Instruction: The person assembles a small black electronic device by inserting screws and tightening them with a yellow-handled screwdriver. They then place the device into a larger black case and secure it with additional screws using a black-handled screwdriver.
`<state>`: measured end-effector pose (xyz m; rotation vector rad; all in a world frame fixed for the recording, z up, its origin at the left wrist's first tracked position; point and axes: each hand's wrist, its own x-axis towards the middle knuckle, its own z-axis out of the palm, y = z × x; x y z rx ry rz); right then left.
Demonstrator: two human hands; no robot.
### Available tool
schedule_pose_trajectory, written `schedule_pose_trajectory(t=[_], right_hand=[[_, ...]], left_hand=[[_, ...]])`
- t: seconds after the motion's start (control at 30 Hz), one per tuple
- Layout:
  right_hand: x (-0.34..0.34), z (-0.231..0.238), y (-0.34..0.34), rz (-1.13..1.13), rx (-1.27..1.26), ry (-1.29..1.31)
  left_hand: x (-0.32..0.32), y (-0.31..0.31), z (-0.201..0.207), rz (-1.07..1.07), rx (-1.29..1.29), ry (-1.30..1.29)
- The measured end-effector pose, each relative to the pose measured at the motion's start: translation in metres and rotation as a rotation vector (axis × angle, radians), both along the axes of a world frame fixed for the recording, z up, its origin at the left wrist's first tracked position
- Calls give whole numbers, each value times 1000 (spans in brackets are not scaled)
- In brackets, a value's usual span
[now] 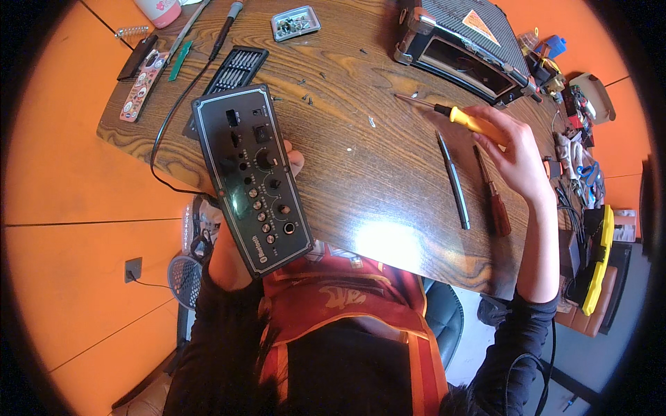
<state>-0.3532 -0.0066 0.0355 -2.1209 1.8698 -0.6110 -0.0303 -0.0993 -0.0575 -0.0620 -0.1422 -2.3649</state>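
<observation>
A black control panel (253, 182) with knobs, buttons and sockets is tilted up over the table's near left part. My left hand (295, 159) is closed around it from behind, its fingertips showing at the right edge while the palm is hidden. To the right, my right hand (512, 144) grips the yellow handle of a screwdriver (472, 121). Its shaft points left, just above the table and apart from the panel. Beneath that hand lie a second screwdriver with a red-brown handle (498, 211) and a slim dark pen-shaped tool (454, 182).
A dark box with an open front (458, 66) stands at the far right. Small screws fill a white tray (296, 23) at the back. A bit case (236, 69) and a cabled pen-like tool (227, 29) lie left. Mixed tools and cables (579, 166) crowd the right side.
</observation>
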Motion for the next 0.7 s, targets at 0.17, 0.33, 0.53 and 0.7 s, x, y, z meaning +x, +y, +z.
schedule_pose_trajectory(t=[0.17,0.33,0.53,0.7], right_hand=[[42,17,31,181,-321,307],[119,65,97,92,-311,187],[145,98,103,-135,-80,209],[148,104,93,-157,-63,217]], left_hand=[[-3,0,-3,-15,-72,62],[-8,-6,-14,72,-141,139],[-7,-15,-28,52,-257,195],[-4,-20,-30,-26,-288,203]])
